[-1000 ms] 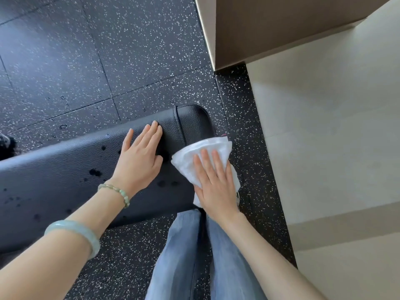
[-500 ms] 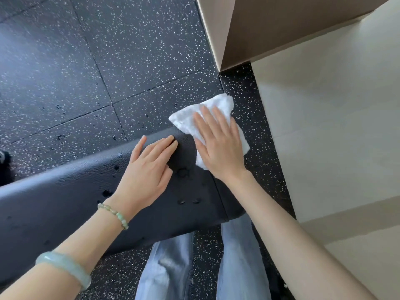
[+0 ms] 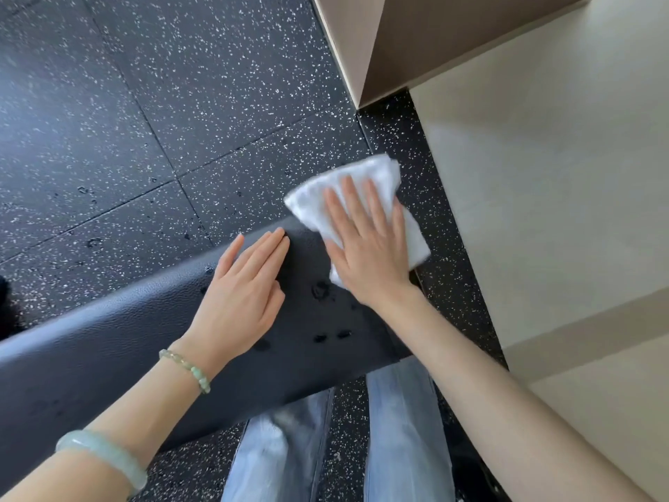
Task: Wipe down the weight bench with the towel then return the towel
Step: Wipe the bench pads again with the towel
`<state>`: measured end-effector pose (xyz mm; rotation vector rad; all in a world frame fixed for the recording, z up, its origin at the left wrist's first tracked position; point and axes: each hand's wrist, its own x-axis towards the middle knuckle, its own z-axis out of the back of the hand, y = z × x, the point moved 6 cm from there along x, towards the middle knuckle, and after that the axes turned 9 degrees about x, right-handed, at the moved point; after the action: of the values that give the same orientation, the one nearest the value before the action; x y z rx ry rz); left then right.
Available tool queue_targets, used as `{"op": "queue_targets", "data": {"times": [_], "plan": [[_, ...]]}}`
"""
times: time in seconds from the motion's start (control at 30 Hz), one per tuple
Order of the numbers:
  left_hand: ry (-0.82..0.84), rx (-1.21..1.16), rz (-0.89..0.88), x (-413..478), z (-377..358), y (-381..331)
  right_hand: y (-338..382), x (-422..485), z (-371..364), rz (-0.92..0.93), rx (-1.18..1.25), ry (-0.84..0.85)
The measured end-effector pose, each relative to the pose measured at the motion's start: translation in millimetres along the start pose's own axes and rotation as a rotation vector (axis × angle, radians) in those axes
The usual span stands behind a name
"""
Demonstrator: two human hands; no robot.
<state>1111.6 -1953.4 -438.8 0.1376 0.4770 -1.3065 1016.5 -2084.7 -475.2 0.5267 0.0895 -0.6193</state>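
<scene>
A black padded weight bench (image 3: 108, 356) runs from the lower left to the middle, with dark wet spots near its right end. A folded white towel (image 3: 365, 179) lies over that far right end. My right hand (image 3: 365, 248) presses flat on the towel, fingers spread, covering its lower half. My left hand (image 3: 242, 291) rests flat on the pad just left of it, fingers together, holding nothing. Part of the bench end is hidden under the towel and hand.
Black speckled rubber floor tiles (image 3: 181, 103) surround the bench. A beige wall (image 3: 561, 211) and a brown wall corner (image 3: 380, 41) stand close on the right. Legs in blue jeans (image 3: 398, 429) are below the bench edge.
My right hand has pushed the towel from the near side of the bench end up to its far edge. My left hand stays flat on the pad.
</scene>
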Motion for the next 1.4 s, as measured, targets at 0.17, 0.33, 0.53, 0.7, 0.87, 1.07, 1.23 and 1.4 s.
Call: {"op": "queue_targets", "data": {"times": [0.17, 0.33, 0.53, 0.7, 0.87, 1.07, 1.23, 1.4], "plan": [[0.007, -0.003, 0.000, -4.3, -0.5, 5.8, 10.2, 12.6, -3.0, 0.024, -0.064, -0.017], [0.018, -0.008, 0.011, -9.3, -1.4, 11.3, 0.7, -96.3, -19.4, 0.068, -0.158, 0.046], [0.007, -0.021, -0.004, -13.4, -3.5, 15.8, 5.4, -81.7, -11.4, 0.186, -0.191, 0.086], [-0.013, -0.046, 0.024, -14.8, -3.9, 20.8, 25.1, 7.2, -9.7, 0.138, -0.116, -0.005], [-0.005, -0.046, 0.024, -19.3, -2.2, 18.8, 25.0, -51.1, -21.6, 0.107, -0.128, 0.030], [-0.018, -0.028, 0.004, -20.5, -3.5, 9.4, 15.7, -138.7, -34.0, 0.082, -0.227, 0.169], [-0.044, -0.021, 0.012, -22.4, -5.8, 7.0, 22.2, -52.9, -19.1, 0.120, -0.173, 0.053], [-0.039, 0.030, 0.031, -25.3, -9.9, 4.0, 35.0, 8.8, -18.2, 0.066, -0.157, 0.017]]}}
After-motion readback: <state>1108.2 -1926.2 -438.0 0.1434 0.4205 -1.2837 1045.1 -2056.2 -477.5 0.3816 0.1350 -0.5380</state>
